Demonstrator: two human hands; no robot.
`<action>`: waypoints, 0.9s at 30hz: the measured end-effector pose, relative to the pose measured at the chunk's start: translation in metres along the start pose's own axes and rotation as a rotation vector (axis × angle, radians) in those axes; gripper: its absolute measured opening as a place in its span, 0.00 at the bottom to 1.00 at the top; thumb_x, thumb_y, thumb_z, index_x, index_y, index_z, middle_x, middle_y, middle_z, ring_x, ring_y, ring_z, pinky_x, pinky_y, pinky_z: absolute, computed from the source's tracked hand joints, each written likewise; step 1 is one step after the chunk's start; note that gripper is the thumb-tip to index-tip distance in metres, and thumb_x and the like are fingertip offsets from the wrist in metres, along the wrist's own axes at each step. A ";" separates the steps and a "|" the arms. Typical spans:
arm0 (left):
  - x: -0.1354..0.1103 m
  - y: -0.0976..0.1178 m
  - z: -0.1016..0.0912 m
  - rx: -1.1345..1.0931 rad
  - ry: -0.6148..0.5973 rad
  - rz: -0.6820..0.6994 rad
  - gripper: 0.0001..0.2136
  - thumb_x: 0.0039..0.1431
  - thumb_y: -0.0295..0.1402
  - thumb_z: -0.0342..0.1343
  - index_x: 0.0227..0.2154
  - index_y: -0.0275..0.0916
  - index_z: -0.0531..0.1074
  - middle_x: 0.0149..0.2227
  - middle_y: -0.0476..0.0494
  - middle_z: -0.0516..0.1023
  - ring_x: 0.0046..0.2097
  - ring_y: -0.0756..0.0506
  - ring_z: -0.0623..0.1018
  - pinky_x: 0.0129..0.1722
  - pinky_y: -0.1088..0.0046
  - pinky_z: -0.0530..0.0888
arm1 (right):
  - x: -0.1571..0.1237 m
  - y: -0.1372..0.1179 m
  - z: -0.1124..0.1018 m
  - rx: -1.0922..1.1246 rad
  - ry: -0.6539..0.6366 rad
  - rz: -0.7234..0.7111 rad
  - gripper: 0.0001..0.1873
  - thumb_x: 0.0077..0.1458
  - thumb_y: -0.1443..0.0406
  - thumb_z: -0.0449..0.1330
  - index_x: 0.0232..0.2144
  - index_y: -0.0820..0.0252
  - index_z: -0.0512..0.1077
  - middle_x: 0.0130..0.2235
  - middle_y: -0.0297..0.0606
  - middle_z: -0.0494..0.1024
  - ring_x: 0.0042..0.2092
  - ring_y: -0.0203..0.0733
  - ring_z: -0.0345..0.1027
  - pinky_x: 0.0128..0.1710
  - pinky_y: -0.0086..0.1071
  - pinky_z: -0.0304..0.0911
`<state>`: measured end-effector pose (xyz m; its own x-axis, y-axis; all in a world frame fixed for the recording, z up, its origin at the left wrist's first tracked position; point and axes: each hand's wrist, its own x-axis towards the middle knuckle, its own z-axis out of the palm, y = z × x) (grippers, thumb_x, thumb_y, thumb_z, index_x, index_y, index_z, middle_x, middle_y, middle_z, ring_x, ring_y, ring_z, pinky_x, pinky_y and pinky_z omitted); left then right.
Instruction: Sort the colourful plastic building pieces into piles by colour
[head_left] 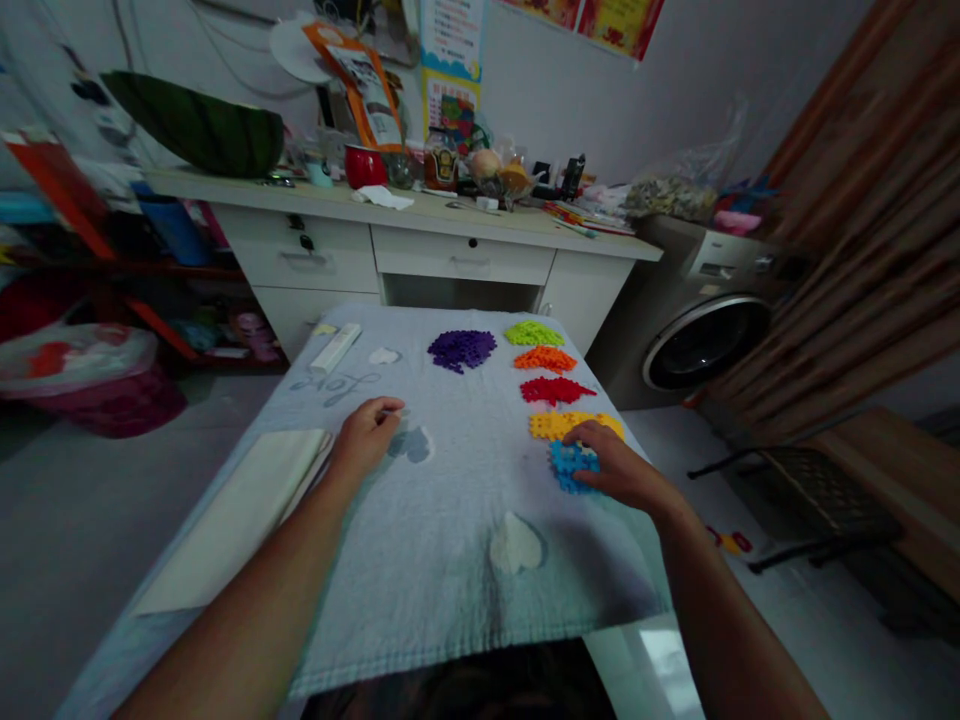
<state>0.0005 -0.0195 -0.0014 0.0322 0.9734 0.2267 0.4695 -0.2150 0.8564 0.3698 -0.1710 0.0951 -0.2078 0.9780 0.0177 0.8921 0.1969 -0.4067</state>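
Observation:
My right hand (611, 462) reaches over a pile of blue plastic interlocking pieces (571, 466), thumb and fingers apart at its right side. Its fingertips also come up against the yellow pieces (555, 426) just behind. Farther back, in a column, lie small piles of red pieces (553, 390), orange pieces (544, 359) and lime green pieces (534, 333). A larger heap of purple pieces (461, 349) lies left of them. My left hand (367, 436) rests on the cloth-covered table (450, 590) with its fingers curled together; whatever may be inside them is hidden.
A white box (336, 348) lies at the table's back left, and a folded cream cloth (240, 520) along the left edge. Behind stands a cluttered white desk (465, 262) with a cut watermelon (202, 125). A washing machine (697, 310) is at right, a pink bin (112, 400) at left.

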 end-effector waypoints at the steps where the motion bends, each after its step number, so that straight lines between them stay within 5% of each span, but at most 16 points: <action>1: 0.000 0.001 0.000 0.003 -0.002 0.001 0.14 0.51 0.40 0.52 0.38 0.39 0.75 0.29 0.45 0.77 0.30 0.45 0.74 0.30 0.68 0.71 | -0.004 0.001 0.002 -0.025 -0.006 0.012 0.20 0.46 0.71 0.62 0.44 0.56 0.70 0.47 0.41 0.72 0.50 0.46 0.65 0.53 0.40 0.57; 9: -0.003 0.003 -0.001 0.030 -0.017 -0.030 0.15 0.51 0.40 0.52 0.38 0.39 0.75 0.26 0.47 0.75 0.26 0.47 0.72 0.26 0.71 0.68 | -0.018 0.001 0.010 -0.085 0.006 0.051 0.22 0.45 0.67 0.65 0.45 0.53 0.71 0.51 0.42 0.71 0.54 0.50 0.62 0.55 0.45 0.53; 14: -0.003 0.003 -0.001 0.041 -0.013 -0.004 0.14 0.52 0.40 0.52 0.38 0.40 0.75 0.31 0.44 0.77 0.31 0.45 0.75 0.31 0.69 0.71 | 0.001 -0.031 0.018 -0.012 0.038 -0.056 0.23 0.48 0.65 0.66 0.48 0.55 0.70 0.53 0.43 0.70 0.56 0.50 0.61 0.57 0.46 0.53; 21: -0.002 -0.001 -0.001 0.048 -0.023 0.012 0.15 0.52 0.40 0.52 0.39 0.40 0.75 0.34 0.43 0.79 0.33 0.44 0.76 0.34 0.67 0.73 | 0.059 -0.087 0.071 0.048 0.048 -0.192 0.15 0.54 0.65 0.62 0.45 0.59 0.72 0.48 0.43 0.73 0.51 0.46 0.64 0.53 0.40 0.58; 27: -0.003 0.005 -0.002 0.090 -0.023 0.035 0.14 0.52 0.40 0.51 0.38 0.40 0.75 0.37 0.43 0.79 0.35 0.44 0.76 0.37 0.67 0.73 | 0.071 -0.086 0.112 0.016 0.110 -0.151 0.11 0.55 0.66 0.61 0.43 0.58 0.73 0.49 0.43 0.72 0.52 0.47 0.62 0.54 0.41 0.55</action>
<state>0.0012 -0.0241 0.0032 0.0694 0.9672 0.2442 0.5454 -0.2417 0.8026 0.2337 -0.1265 0.0289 -0.2928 0.9392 0.1795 0.8473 0.3419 -0.4064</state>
